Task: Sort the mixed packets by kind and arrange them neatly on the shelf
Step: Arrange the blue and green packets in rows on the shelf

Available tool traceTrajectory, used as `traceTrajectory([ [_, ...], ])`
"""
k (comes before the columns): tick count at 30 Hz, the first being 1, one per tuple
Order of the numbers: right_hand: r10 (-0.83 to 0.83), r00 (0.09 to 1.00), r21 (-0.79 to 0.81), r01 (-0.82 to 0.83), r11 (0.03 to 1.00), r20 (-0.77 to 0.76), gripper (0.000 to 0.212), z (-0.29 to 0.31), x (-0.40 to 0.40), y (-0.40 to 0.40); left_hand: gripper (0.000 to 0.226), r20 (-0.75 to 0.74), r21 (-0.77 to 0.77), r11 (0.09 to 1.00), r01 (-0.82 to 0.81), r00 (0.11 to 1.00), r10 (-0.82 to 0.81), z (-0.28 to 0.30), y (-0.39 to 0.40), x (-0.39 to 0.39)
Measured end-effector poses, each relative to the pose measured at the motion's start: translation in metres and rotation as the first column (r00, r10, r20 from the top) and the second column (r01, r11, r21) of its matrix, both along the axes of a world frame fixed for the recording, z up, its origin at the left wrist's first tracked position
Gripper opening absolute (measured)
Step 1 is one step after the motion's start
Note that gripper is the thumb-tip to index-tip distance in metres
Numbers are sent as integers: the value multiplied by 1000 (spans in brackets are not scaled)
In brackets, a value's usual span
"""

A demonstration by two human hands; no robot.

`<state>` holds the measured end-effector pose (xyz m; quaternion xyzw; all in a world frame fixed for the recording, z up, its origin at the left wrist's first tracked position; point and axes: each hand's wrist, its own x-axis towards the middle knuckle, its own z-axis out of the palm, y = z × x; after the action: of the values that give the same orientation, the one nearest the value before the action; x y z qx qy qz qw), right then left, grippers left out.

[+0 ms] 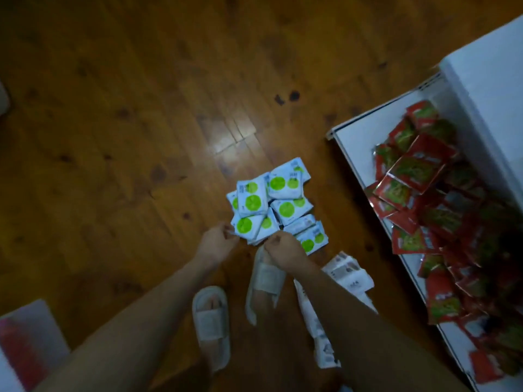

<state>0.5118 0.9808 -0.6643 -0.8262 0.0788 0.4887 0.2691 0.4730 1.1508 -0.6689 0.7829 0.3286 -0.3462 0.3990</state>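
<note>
A pile of white packets with green circles [271, 202] lies on the wooden floor in front of me. My left hand [218, 239] pinches the near left corner of the pile. At the pile's near edge my right hand [283, 250] has its fingers curled round the packets there. Many red packets [433, 205] lie jumbled on the white shelf [356, 142] at the right. More white packets [348, 273] lie on the floor under my right forearm.
My feet in white slippers [210, 323] stand just behind the pile. A white and red object [25, 343] sits at the lower left. The white shelf unit's upper part [486, 69] rises at the right. Bare wooden floor [119, 114] stretches away ahead and to the left.
</note>
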Motion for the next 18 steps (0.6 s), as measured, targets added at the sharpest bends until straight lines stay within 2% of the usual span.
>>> traceTrajectory([
  [2, -25, 1000, 27, 25, 999, -11, 9, -44, 18, 6, 34, 5, 1, 998, -55, 998, 55, -53, -2, 16],
  [5, -71, 989, 35, 67, 997, 129, 32, -111, 43, 17, 44, 45, 16, 986, -165, 985, 165, -125, -3, 43],
  [7, -108, 964, 36, 102, 994, 241, 37, -144, 53, 24, 53, 59, 4, 963, -269, 961, 269, -166, -4, 58],
  [9, -113, 957, 32, 108, 994, 266, 41, -172, 58, 30, 54, 53, -25, 927, -373, 926, 374, -195, -6, 68],
  [13, -187, 957, 84, 172, 981, 221, 32, -198, 58, 34, 35, 45, -140, 890, -433, 895, 443, -216, -19, 73],
  [15, -258, 947, 107, 241, 965, 194, 26, -192, 56, 34, 36, 44, -189, 869, -458, 880, 473, -212, -18, 70],
  [18, -312, 942, 157, 292, 943, 121, 28, -169, 54, 31, 49, 22, -251, 819, -515, 843, 537, -195, -8, 61],
])
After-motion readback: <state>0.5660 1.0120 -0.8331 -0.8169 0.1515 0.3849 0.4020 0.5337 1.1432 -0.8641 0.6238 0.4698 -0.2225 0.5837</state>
